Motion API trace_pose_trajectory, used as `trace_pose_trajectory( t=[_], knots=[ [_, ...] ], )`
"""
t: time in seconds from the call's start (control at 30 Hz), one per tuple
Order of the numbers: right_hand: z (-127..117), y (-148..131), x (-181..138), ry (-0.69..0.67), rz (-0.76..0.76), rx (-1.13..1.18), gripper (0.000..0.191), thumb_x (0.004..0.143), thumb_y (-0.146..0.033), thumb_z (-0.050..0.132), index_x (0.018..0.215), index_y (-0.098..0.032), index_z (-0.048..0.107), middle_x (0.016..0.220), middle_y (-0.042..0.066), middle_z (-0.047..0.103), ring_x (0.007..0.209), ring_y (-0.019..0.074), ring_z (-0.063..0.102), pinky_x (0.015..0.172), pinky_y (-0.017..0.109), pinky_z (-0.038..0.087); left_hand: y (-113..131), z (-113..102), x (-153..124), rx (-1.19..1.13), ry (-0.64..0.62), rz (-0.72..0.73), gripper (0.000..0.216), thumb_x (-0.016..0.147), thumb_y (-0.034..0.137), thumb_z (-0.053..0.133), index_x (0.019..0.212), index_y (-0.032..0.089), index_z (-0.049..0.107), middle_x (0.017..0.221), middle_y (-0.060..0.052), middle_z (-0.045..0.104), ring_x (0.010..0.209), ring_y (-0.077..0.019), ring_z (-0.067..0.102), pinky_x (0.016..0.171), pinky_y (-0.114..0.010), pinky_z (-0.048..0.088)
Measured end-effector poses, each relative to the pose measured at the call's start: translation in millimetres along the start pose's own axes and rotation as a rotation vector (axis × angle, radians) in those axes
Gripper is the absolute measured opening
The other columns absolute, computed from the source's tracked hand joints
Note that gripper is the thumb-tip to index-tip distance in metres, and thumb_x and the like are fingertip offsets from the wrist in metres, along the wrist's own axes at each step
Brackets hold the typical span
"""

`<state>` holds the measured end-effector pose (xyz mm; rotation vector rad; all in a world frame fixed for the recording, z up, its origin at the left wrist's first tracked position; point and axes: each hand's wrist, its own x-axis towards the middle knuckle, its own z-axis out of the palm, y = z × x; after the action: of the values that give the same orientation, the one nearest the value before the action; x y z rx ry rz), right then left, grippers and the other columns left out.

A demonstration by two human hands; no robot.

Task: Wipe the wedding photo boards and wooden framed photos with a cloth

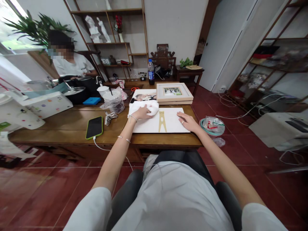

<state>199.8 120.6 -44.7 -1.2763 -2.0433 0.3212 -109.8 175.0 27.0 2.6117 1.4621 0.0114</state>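
Note:
A white cloth [134,105] lies bunched over the left part of a flat white board [146,127]. My left hand [141,113] is on this cloth, its fingers bent over the folds. On the board's right side rests my right hand [187,121], fingers extended and holding nothing. Between the two hands lies a flat pale yellow piece [162,125] with two splayed legs, an oval hole and a small pointed-eared top. Behind the board are a light wooden picture frame [174,98] and a photo print [149,95], partly covered by the cloth.
A phone [94,127] with a charging cable, a plastic cup [113,99], a blue box [91,100] and a bottle [151,73] stand or lie on the wooden table [69,123]. A bagged bin [211,125] is at right. Another person [72,65] sits at far left.

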Motion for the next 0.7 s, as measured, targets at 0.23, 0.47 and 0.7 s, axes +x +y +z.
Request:
trace_pose_trajectory(
  t=[0.23,0.47,0.7],
  knots=[
    [1,1,1,0.009,-0.001,0.021,0.038,0.085,-0.02,0.053,0.121,-0.023,0.067,0.132,0.005,0.061,0.131,0.0242,0.049,0.116,0.046,0.034,19,-2,-48,-0.057,-0.048,0.163,0.025,0.085,0.028,0.052,0.074,0.013,0.069,0.084,-0.01,0.074,0.082,-0.0215,0.066,0.083,-0.027,0.047],
    [2,1,0,0.013,0.002,0.012,0.038,0.086,-0.019,0.052,0.12,-0.021,0.067,0.133,0.006,0.061,0.131,0.0242,0.049,0.116,0.045,0.033,45,18,-120,-0.021,-0.027,0.212,0.023,0.084,0.01,0.045,0.085,0.018,0.067,0.143,-0.009,0.051,0.143,-0.0277,0.03,0.113,-0.052,0.028],
    [1,0,0,0.013,-0.005,0.0,0.037,0.086,-0.02,0.051,0.12,-0.021,0.067,0.133,0.007,0.061,0.131,0.0244,0.049,0.115,0.046,0.034,43,34,-94,0.148,0.143,0.05,0.028,0.092,0.021,0.046,0.111,0.013,0.065,0.152,-0.02,0.033,0.145,-0.0377,0.018,0.111,-0.067,0.019]
  ],
)
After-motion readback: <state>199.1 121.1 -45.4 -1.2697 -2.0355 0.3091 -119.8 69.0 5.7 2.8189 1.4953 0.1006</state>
